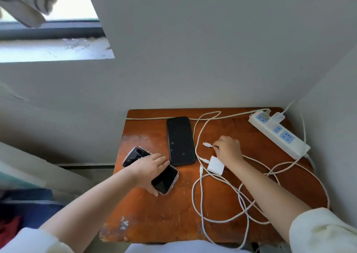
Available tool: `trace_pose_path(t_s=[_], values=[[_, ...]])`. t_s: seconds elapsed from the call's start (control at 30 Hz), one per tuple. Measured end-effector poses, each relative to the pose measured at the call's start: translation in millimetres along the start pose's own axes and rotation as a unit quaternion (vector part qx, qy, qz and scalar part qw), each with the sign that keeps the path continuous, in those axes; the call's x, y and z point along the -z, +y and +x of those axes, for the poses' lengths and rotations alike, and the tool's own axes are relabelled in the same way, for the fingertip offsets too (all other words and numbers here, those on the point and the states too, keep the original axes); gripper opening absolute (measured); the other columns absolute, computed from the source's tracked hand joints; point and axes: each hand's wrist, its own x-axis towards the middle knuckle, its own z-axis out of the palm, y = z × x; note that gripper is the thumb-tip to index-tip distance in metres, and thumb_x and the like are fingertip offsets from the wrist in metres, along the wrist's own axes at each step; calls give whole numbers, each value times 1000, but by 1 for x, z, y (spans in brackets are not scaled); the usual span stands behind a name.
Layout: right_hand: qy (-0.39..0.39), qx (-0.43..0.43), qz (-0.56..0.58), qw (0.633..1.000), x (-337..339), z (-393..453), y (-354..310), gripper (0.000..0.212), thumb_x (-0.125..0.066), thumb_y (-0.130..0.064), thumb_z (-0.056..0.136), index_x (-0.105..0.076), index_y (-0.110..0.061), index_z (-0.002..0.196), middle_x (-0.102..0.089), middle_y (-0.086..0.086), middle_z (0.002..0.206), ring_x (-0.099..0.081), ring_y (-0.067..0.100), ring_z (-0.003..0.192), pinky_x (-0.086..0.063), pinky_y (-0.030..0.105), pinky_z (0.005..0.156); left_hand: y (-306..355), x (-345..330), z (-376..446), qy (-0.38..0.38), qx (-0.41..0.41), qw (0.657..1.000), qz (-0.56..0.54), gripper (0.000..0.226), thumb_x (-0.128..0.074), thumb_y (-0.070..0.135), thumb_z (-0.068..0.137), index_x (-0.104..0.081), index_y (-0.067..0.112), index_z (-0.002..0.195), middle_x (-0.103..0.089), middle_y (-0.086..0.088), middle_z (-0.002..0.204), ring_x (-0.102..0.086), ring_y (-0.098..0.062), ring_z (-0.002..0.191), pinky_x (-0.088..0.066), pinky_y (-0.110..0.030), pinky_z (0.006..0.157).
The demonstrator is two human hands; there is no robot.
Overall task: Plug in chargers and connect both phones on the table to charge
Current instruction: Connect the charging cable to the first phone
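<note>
On the small wooden table (164,214) a black phone (180,140) lies flat near the back. A second phone in a pinkish case (166,179) lies at the left, and my left hand (152,167) grips it across its middle. My right hand (228,148) pinches a white cable just behind its connector (207,144), which points left toward the black phone. A white charger block (215,165) lies unplugged on the table below that hand, with a cable in it. A white power strip (280,134) sits at the back right with one adapter (277,117) plugged in.
White cables loop loosely over the table's right half (241,200) and trail off its front edge. The table stands in a corner against grey walls. A window sill (54,49) is at the upper left. Dark and red fabric (19,214) lies low at the left.
</note>
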Motion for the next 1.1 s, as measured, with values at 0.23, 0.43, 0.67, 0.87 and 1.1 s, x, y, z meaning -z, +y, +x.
trace_pose_path(t_s=[0.23,0.43,0.67,0.87,1.1], values=[[115,31,14,993,28,-22,7,15,-54,-9,89,-67,-11,96,-70,7,88,-61,24,85,-25,38,88,14,4,-1,106,88,989,-55,101,-57,65,70,-15,8,142,-24,-9,149,-17,-24,135,-15,-33,110],[191,151,73,967,61,-53,-13,21,-83,4,57,-73,-10,69,-68,4,58,-65,20,51,-39,40,76,36,19,15,249,133,945,-167,100,-69,61,61,-31,8,137,-40,-10,141,-29,-27,131,-30,-38,105],[68,193,51,977,70,-57,-15,8,-76,-2,67,-73,-10,68,-66,6,62,-61,21,56,-42,45,73,46,30,24,341,107,916,-183,93,-87,43,43,-54,-7,115,-63,-23,110,-56,-43,103,-48,-52,82],[31,196,8,980,72,-46,-13,22,-49,-15,90,-70,-14,94,-66,4,90,-56,18,83,-17,31,84,50,31,21,348,93,920,-154,93,-88,45,36,-58,-8,106,-67,-23,99,-62,-42,90,-53,-51,68],[5,207,10,978,72,-46,-10,24,-46,-18,93,-69,-17,100,-65,2,96,-54,17,87,-17,33,88,54,34,19,332,102,925,-157,91,-88,46,36,-59,-6,106,-68,-21,100,-63,-41,91,-54,-51,67]])
